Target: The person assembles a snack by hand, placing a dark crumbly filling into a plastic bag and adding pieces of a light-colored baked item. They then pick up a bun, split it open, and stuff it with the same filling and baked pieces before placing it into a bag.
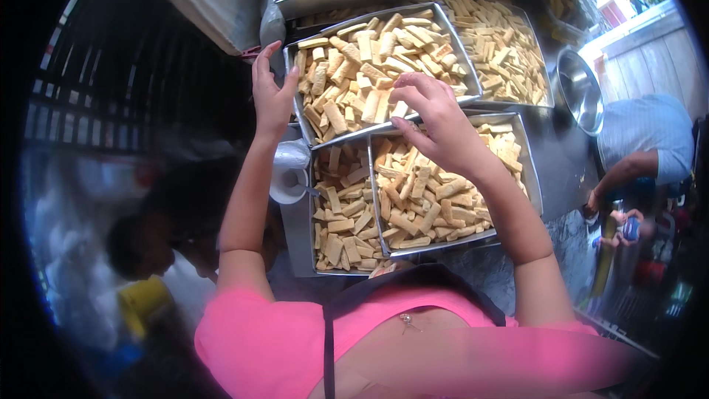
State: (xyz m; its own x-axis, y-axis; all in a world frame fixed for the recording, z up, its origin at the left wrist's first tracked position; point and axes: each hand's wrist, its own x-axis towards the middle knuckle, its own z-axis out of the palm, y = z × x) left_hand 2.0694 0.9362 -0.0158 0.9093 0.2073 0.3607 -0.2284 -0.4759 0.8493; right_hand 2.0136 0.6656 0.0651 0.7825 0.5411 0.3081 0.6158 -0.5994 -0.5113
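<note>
My left hand (pixel 273 96) is open beside the left wall of a metal tray (pixel 346 137), its fingers spread and pointing up. Pale, stick-shaped biscuits (pixel 373 66) fill this tray, which sits tilted on top of others. Over its near right part hovers my right hand (pixel 439 122), with fingers curved and thumb apart. A light biscuit piece shows between thumb and fingertips; whether they touch it, I cannot tell. Below my hands lie two more metal trays, one on the right (pixel 443 247) and one on the left (pixel 346 273), both heaped with the same biscuits.
At the back, a metal tray (pixel 354 1) holds flat oval pieces; another biscuit tray (pixel 546 77) lies far right. Beside that stands a metal bowl (pixel 578 92). A white cup (pixel 288 186) is left of the trays. One person (pixel 642 133) is at right, another at lower left near a yellow container (pixel 144 304).
</note>
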